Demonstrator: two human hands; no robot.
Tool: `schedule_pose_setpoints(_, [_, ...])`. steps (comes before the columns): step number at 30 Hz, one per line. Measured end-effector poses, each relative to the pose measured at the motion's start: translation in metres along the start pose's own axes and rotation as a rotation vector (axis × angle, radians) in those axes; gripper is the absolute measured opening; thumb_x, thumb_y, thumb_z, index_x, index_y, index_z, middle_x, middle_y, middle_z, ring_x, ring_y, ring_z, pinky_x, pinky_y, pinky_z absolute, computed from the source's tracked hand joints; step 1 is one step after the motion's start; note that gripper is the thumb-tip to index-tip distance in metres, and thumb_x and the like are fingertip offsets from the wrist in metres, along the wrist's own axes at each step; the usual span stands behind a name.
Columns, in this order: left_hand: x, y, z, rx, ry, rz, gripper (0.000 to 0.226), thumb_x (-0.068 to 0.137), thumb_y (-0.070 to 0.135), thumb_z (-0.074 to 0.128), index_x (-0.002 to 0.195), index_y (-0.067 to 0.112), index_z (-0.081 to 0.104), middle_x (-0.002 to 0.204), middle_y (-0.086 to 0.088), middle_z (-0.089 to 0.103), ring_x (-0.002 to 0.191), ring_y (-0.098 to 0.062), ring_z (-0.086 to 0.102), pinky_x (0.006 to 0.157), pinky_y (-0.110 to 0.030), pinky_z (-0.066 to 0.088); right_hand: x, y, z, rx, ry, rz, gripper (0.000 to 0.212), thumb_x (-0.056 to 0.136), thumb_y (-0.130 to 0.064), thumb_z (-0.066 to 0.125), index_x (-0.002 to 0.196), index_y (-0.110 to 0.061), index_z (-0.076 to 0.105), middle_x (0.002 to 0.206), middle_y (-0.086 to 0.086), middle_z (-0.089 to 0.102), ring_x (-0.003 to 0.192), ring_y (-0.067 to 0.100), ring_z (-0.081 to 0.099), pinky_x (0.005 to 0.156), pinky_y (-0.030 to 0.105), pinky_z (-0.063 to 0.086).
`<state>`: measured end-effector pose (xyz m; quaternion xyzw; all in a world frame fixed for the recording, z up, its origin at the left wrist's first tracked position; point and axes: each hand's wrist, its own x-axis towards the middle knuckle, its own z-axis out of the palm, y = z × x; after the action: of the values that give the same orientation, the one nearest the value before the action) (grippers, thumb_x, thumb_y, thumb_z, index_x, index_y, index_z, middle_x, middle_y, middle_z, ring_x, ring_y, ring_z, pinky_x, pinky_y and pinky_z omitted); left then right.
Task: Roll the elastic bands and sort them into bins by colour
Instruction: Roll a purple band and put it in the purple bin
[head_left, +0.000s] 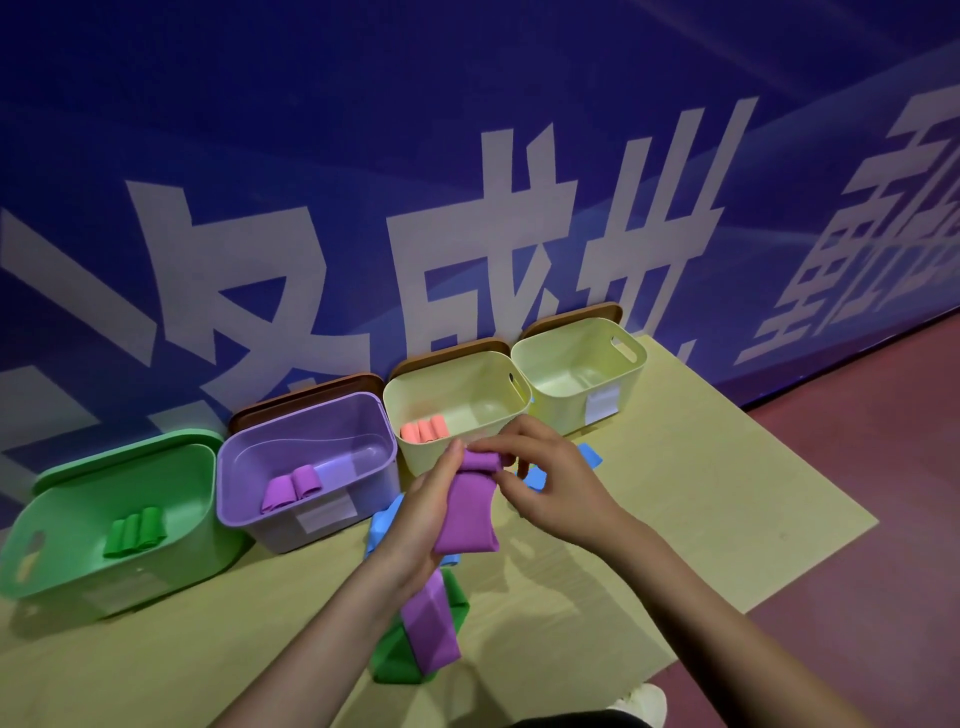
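Nearest us, a purple band lies flat on the board, draped over a green band. Above it we note the left hand supporting a second purple band from below, fingers curled around its left edge. The right hand pinches the rolled far end of this band between thumb and fingertips. Blue bands lie on the board under and beside the hands. Four bins stand along the far wall: the green bin at left holds green rolls; the purple bin holds purple rolls; the middle yellow bin holds salmon rolls; the right yellow bin shows no contents from here.
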<state>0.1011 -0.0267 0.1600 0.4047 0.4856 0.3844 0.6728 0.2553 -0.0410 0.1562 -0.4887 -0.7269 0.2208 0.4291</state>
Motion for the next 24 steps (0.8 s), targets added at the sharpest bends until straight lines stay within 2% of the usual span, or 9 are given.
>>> schedule_pose_setpoints(4, [0.003, 0.003, -0.005, -0.032, -0.023, 0.029, 0.028, 0.098, 0.036, 0.045, 0.092, 0.017, 0.065, 0.063, 0.001, 0.063, 0.057, -0.011, 0.055, 0.049, -0.023, 0.045, -0.003, -0.004, -0.004, 0.515, -0.03, 0.335, 0.041, 0.077, -0.025, 0.052, 0.113, -0.015, 0.069, 0.097, 0.006, 0.061, 0.087, 0.013, 0.057, 0.072, 0.025, 0.048])
schedule_pose_setpoints(7, [0.005, 0.006, -0.004, 0.017, -0.055, 0.07, 0.026, 0.097, 0.032, 0.046, 0.091, 0.016, 0.065, 0.065, 0.001, 0.065, 0.054, -0.008, 0.058, 0.05, -0.023, 0.045, -0.003, -0.007, -0.001, 0.676, -0.011, 0.49, 0.034, 0.085, -0.031, 0.052, 0.108, -0.011, 0.068, 0.082, 0.001, 0.063, 0.078, 0.014, 0.058, 0.063, 0.025, 0.047])
schedule_pose_setpoints(9, [0.004, 0.006, -0.002, 0.066, -0.064, 0.107, 0.024, 0.098, 0.027, 0.045, 0.09, 0.015, 0.065, 0.065, 0.002, 0.067, 0.055, -0.008, 0.06, 0.051, -0.023, 0.046, -0.002, -0.011, 0.001, 0.699, -0.036, 0.507, 0.026, 0.09, -0.033, 0.051, 0.091, -0.012, 0.067, 0.071, 0.0, 0.059, 0.068, 0.013, 0.056, 0.06, 0.024, 0.045])
schedule_pose_setpoints(11, [0.003, 0.006, -0.001, 0.117, -0.069, 0.136, 0.025, 0.099, 0.026, 0.045, 0.095, 0.013, 0.066, 0.069, 0.001, 0.069, 0.064, -0.014, 0.062, 0.062, -0.03, 0.049, -0.001, -0.014, 0.004, 0.669, -0.027, 0.514, 0.021, 0.097, -0.024, 0.053, 0.083, -0.013, 0.065, 0.063, 0.001, 0.054, 0.057, 0.011, 0.051, 0.057, 0.023, 0.043])
schedule_pose_setpoints(13, [0.004, 0.004, -0.002, 0.137, -0.067, 0.132, 0.026, 0.098, 0.026, 0.047, 0.102, 0.009, 0.067, 0.08, -0.007, 0.069, 0.077, -0.023, 0.062, 0.074, -0.043, 0.049, 0.0, -0.014, 0.005, 0.615, 0.015, 0.524, 0.016, 0.096, -0.014, 0.054, 0.087, -0.008, 0.066, 0.056, 0.001, 0.052, 0.052, 0.011, 0.047, 0.054, 0.02, 0.041])
schedule_pose_setpoints(17, [0.007, -0.001, -0.003, 0.119, -0.01, 0.078, 0.028, 0.097, 0.026, 0.051, 0.104, 0.003, 0.066, 0.087, -0.013, 0.068, 0.082, -0.028, 0.059, 0.076, -0.041, 0.045, 0.001, -0.013, 0.006, 0.561, 0.034, 0.528, 0.01, 0.093, -0.006, 0.057, 0.086, -0.007, 0.064, 0.055, 0.003, 0.055, 0.048, 0.009, 0.048, 0.052, 0.018, 0.042])
schedule_pose_setpoints(20, [0.006, 0.0, -0.002, 0.109, -0.032, 0.067, 0.037, 0.09, 0.039, 0.058, 0.101, 0.006, 0.069, 0.084, -0.015, 0.067, 0.082, -0.03, 0.06, 0.077, -0.051, 0.048, 0.001, -0.015, 0.007, 0.528, 0.026, 0.502, 0.012, 0.092, -0.005, 0.057, 0.085, -0.011, 0.064, 0.057, 0.003, 0.057, 0.047, 0.007, 0.05, 0.051, 0.018, 0.043])
schedule_pose_setpoints(22, [0.006, 0.001, -0.001, 0.158, -0.029, 0.073, 0.036, 0.088, 0.046, 0.058, 0.093, 0.014, 0.072, 0.08, -0.011, 0.068, 0.076, -0.026, 0.061, 0.075, -0.046, 0.049, 0.001, -0.016, 0.009, 0.511, 0.043, 0.484, 0.012, 0.092, -0.005, 0.058, 0.086, -0.013, 0.064, 0.061, 0.007, 0.058, 0.048, 0.006, 0.051, 0.051, 0.019, 0.043])
schedule_pose_setpoints(24, [0.005, 0.002, 0.0, 0.236, 0.005, 0.089, 0.03, 0.095, 0.042, 0.053, 0.089, 0.017, 0.07, 0.081, -0.009, 0.069, 0.074, -0.024, 0.06, 0.073, -0.038, 0.048, 0.0, -0.014, 0.011, 0.504, 0.069, 0.474, 0.008, 0.092, -0.006, 0.058, 0.089, -0.009, 0.065, 0.064, 0.011, 0.058, 0.05, 0.006, 0.051, 0.051, 0.02, 0.043])
